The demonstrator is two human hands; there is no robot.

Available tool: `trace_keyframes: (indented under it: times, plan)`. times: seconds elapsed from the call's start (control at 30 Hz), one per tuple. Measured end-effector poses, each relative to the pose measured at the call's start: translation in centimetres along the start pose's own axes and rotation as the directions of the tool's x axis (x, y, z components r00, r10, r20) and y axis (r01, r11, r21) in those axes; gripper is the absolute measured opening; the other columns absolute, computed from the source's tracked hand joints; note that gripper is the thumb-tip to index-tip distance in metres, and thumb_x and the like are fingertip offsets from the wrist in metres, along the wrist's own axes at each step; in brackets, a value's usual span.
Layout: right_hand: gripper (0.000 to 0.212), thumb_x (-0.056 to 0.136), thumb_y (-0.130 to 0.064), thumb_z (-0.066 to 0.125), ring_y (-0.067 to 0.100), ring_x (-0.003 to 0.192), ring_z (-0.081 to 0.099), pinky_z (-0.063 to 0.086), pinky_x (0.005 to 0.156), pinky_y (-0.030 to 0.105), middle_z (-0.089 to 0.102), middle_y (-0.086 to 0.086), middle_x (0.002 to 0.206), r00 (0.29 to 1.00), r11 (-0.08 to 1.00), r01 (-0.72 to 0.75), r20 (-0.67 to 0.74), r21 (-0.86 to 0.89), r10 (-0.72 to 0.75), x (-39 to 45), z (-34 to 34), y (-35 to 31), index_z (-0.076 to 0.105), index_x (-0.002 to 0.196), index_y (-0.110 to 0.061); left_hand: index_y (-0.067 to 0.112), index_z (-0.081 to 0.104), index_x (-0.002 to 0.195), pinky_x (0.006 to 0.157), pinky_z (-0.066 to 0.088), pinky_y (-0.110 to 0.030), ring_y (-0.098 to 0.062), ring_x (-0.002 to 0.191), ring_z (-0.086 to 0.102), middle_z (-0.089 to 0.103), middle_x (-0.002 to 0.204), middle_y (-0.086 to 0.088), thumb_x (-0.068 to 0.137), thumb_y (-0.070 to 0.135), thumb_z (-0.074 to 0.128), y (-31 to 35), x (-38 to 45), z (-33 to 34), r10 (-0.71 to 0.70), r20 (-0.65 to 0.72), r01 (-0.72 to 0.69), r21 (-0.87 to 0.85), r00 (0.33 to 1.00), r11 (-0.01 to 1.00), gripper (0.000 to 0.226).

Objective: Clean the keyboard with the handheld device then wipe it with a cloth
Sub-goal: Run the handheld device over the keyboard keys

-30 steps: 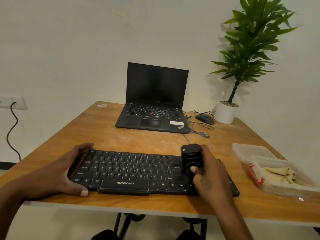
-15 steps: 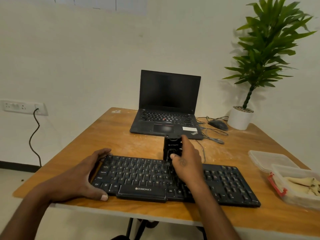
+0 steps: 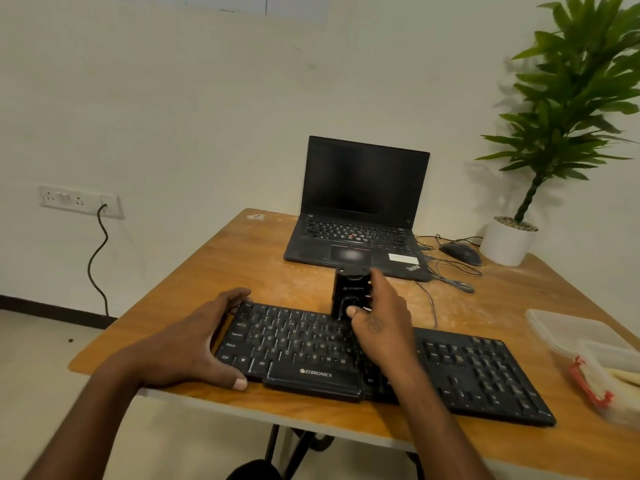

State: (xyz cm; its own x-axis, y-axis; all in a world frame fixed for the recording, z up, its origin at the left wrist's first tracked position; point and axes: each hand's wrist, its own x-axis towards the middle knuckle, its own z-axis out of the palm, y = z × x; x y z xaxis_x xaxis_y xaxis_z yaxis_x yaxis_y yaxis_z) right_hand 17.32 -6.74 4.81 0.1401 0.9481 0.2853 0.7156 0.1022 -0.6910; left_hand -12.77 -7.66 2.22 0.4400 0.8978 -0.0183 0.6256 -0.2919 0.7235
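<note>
The black keyboard (image 3: 377, 362) lies across the lower middle of the frame, along the near edge of the wooden surface (image 3: 214, 271). Over its upper edge, at frame centre, the right hand (image 3: 379, 323) holds a small black device (image 3: 349, 292) upright, fingers curled round its right side and the thumb pressed on its front (whether its lower end touches the keys cannot be told). The left hand (image 3: 194, 344) grips the keyboard's left end, fingers bent over the far corner and the thumb lying along the near edge.

Behind, in the upper middle, an open laptop (image 3: 360, 216) with a dark screen stands on the surface. To its right lie a mouse (image 3: 460, 252) and loose cables (image 3: 450, 275), then a white pot with a leafy plant (image 3: 568, 109) at the upper right. At the right edge sits a clear tub (image 3: 609, 379) with a red clip, a pale cloth (image 3: 627, 377) inside it, and a lid (image 3: 568, 329) just beside it. At the left, a wall socket (image 3: 81, 201) has a dark cord hanging from it.
</note>
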Motion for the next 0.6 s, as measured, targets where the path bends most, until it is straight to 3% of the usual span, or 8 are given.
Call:
trace_keyframes:
  times: [0.07,0.13,0.33,0.47,0.6]
  plan:
    - [0.055,0.090,-0.008,0.070,0.020,0.108,0.065,0.040,0.062,0.015,0.067,-0.002,0.121,0.999,0.999,-0.035,-0.035,-0.002,0.035,0.1,-0.6,0.3,0.048,0.137,-0.024,0.066,0.007,0.146,0.103,0.046,-0.020,0.006,0.131,0.043,0.030,0.149,0.030,0.054,0.060,0.096,0.0,0.1,0.0,-0.002,-0.001,0.002,0.014,1.000,1.000,0.128]
    - [0.053,0.089,-0.007,0.071,0.019,0.108,0.065,0.034,0.059,0.011,0.068,-0.002,0.121,0.998,0.999,-0.038,-0.057,0.012,0.038,0.1,-0.7,0.3,0.049,0.135,-0.024,0.065,0.007,0.146,0.105,0.045,-0.020,0.007,0.131,0.042,0.029,0.149,0.031,0.054,0.060,0.096,-0.2,0.1,0.0,-0.001,-0.005,0.001,0.009,1.000,1.000,0.129]
    - [0.046,0.089,-0.007,0.070,0.019,0.101,0.068,0.042,0.058,0.016,0.070,-0.003,0.113,0.998,0.998,0.062,0.023,0.015,-0.063,0.1,2.7,-1.8,0.052,0.128,-0.024,0.063,0.006,0.148,0.110,0.044,-0.026,0.004,0.132,0.042,0.030,0.149,0.029,0.053,0.059,0.097,0.0,0.1,-0.1,-0.003,0.007,0.003,0.010,1.000,1.000,0.131]
    - [0.053,0.089,-0.007,0.071,0.015,0.100,0.066,0.040,0.062,0.013,0.069,-0.005,0.115,0.998,0.996,0.051,0.030,0.079,-0.054,0.4,2.9,-2.3,0.051,0.134,-0.025,0.062,0.004,0.149,0.113,0.043,-0.028,0.004,0.134,0.039,0.029,0.149,0.029,0.053,0.061,0.096,0.0,0.0,0.0,0.000,0.000,0.000,0.018,1.000,1.000,0.132]
    - [0.050,0.090,-0.007,0.069,0.012,0.088,0.064,0.036,0.054,0.010,0.067,-0.007,0.107,0.995,0.996,0.063,0.071,0.059,-0.067,0.2,3.9,-3.7,0.049,0.133,-0.023,0.059,0.003,0.150,0.115,0.041,-0.029,0.005,0.136,0.038,0.029,0.152,0.028,0.054,0.061,0.096,-0.3,0.2,-0.1,0.012,-0.003,-0.012,0.013,1.000,1.000,0.134]
